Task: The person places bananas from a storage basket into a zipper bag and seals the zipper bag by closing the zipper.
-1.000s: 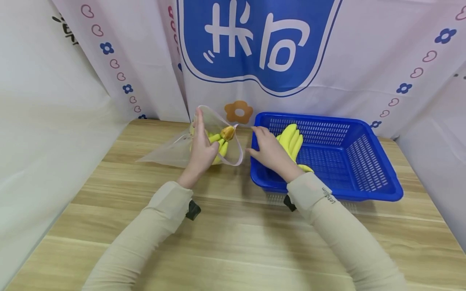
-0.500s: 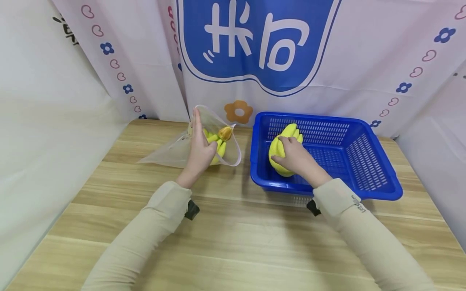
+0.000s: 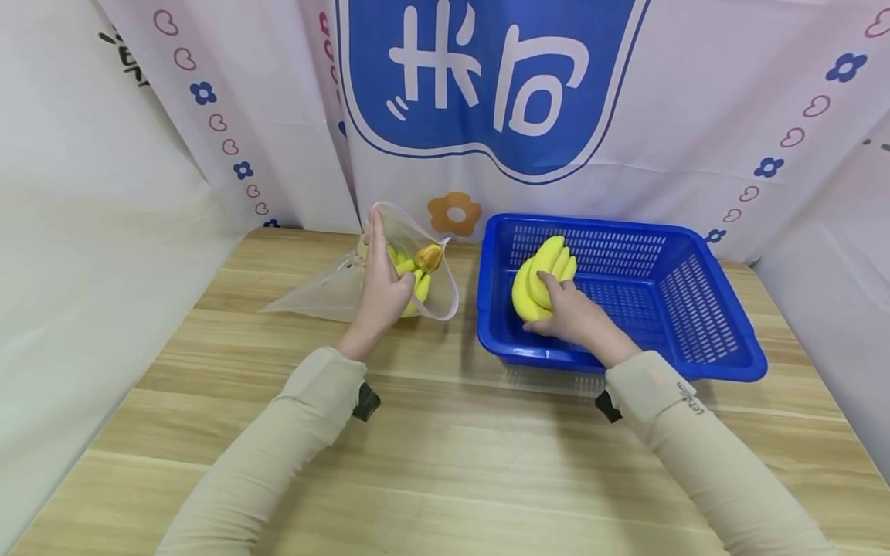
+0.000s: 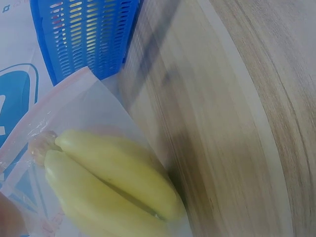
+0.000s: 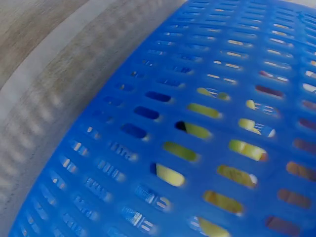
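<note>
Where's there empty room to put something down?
The wooden table is bare between the sleeves, in front of the blue plastic basket. Inside, the basket's right side is free. A thin bare strip separates basket and clear plastic bag. It's crowded at the basket's left end, with bananas and the right hand, and at the bag, with bagged bananas and the left hand.

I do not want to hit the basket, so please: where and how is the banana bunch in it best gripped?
Probably grip the banana bunch across its middle, where the fruits lie close together, from above and right: its curved left side is near a wall of the blue basket, while more room shows on the right.
</note>
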The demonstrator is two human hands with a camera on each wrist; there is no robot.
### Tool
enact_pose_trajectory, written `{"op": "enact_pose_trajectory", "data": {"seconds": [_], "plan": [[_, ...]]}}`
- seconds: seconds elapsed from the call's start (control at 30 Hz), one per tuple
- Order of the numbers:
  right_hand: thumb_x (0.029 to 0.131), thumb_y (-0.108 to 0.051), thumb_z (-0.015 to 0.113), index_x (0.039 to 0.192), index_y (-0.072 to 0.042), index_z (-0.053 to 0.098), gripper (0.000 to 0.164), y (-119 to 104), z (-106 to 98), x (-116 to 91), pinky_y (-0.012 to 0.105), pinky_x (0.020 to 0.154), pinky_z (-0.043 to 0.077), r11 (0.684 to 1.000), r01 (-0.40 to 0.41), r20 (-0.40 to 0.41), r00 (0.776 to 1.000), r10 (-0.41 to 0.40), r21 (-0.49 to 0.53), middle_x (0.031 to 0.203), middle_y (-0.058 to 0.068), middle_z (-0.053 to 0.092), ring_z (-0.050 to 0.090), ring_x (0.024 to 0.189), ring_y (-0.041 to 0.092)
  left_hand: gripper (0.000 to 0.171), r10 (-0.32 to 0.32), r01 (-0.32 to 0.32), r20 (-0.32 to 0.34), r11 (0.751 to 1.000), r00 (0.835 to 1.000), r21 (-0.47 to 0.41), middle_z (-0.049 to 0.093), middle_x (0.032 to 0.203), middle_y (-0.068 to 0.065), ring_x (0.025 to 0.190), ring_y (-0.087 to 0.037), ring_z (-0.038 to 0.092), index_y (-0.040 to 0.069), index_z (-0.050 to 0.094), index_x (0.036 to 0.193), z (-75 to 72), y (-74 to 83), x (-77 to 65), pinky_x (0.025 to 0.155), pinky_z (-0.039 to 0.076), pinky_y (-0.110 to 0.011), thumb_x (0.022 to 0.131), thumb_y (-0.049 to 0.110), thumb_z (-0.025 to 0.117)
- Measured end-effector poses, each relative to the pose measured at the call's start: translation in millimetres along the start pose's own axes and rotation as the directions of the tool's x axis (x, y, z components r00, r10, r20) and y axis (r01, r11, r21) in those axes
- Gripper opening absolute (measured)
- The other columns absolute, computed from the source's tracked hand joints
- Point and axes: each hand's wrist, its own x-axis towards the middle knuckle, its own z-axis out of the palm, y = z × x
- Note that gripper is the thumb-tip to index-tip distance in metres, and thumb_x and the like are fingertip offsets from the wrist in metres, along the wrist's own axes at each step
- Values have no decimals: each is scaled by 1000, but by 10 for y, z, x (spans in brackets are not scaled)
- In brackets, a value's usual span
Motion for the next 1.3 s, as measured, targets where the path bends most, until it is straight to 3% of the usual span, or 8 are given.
{"op": "enact_pose_trajectory", "data": {"seconds": [0.23,0.47,0.7,0.83,0.93,1.07,1.2,1.3], "plan": [[84,-31,71,153,-8,10,95,57,36,12,58,90,47,1000,-3,4,1000,2,16,139,37,36,51,116,45,99,-2,2,9,1000,1000,21,-12,162,-1,150,-17,-2,11,-7,154,8,-17,-9,50,36,-16,72,-14,44],[82,-31,73,153,-10,9,98,119,59,10,58,87,49,1000,20,-3,1000,-20,-13,136,37,40,54,114,45,98,-7,7,11,1000,1000,29,-12,162,-2,149,-17,-10,10,-6,154,19,-22,-15,68,40,-20,72,-13,44],[81,-32,74,154,-12,5,102,168,66,15,58,86,49,998,41,13,999,-41,-42,136,36,42,54,113,45,98,1,-1,16,999,1000,42,-11,162,-3,150,-21,0,8,-5,154,27,-38,-12,60,38,-16,71,-13,44],[82,-31,74,154,-13,3,102,185,67,16,58,88,48,998,47,16,999,-47,-42,137,35,42,53,114,45,98,3,-3,35,1000,999,19,-12,162,-3,144,-25,20,7,-5,153,39,-49,-14,57,37,-14,71,-14,44],[83,-32,72,154,-13,5,100,190,69,15,58,88,48,998,51,5,999,-51,-45,136,35,44,54,112,45,98,3,-3,48,1000,999,2,-13,162,-3,106,-29,45,7,-6,153,49,-56,-16,50,34,-15,71,-14,44],[84,-38,70,154,-14,6,98,183,75,25,58,88,48,998,40,-5,999,-40,-43,139,33,42,54,114,45,98,6,-6,53,1000,999,1,-14,162,-3,84,-29,41,8,-7,153,56,-59,-18,50,34,-17,72,-15,43],[82,-42,71,154,-14,7,100,168,80,41,58,88,49,999,24,-21,999,-25,-46,139,31,44,54,116,44,98,10,-11,54,1000,998,5,-14,162,-3,98,-26,41,7,-7,153,58,-61,-15,54,35,-18,72,-16,42],[81,-43,72,153,-12,9,101,162,81,51,57,85,50,998,17,-42,999,-20,-62,135,29,49,56,113,42,97,6,-7,56,1000,998,7,-14,162,-3,86,-21,41,7,-7,153,58,-56,-14,53,35,-17,72,-15,42]]}}
